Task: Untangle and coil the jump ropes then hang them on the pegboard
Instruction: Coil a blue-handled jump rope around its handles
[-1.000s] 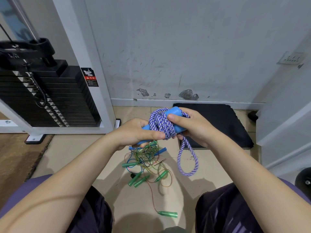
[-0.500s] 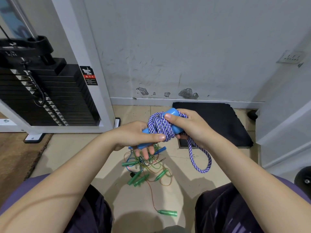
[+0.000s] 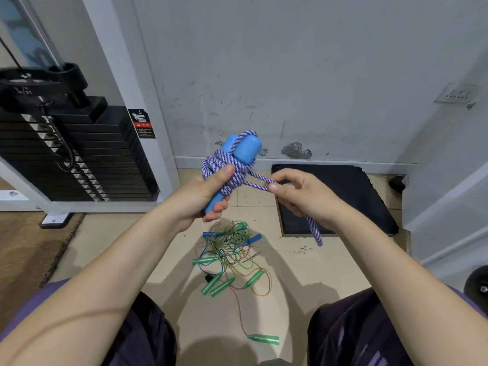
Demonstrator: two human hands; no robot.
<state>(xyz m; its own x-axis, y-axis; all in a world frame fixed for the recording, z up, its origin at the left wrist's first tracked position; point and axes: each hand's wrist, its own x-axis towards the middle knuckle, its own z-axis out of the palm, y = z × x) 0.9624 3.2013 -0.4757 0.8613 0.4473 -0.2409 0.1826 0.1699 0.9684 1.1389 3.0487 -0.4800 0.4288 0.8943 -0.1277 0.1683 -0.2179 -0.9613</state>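
Note:
A purple-and-white braided jump rope point(image 3: 224, 167) is wound around its two blue handles point(image 3: 247, 151), held up in front of me. My left hand point(image 3: 208, 192) grips the bundle, thumb pressed on the coils. My right hand point(image 3: 298, 192) pinches the rope's loose strand just right of the bundle; the strand's end point(image 3: 315, 231) hangs below that hand. On the floor beneath lies a tangle of thin coloured jump ropes point(image 3: 232, 249) with green and blue handles, one green handle point(image 3: 264, 339) lying apart near my knees. No pegboard is in view.
A black weight stack point(image 3: 79, 159) in a white frame stands at the left. A black floor mat point(image 3: 343, 191) lies against the grey wall at the right. My knees frame the tiled floor below. A brown mat point(image 3: 26, 249) covers the floor at far left.
The bundle has been raised and tilted more upright. My right hand left the bundle and now pinches the loose strand, drawing it to the right; the hanging loop has shrunk to a short tail.

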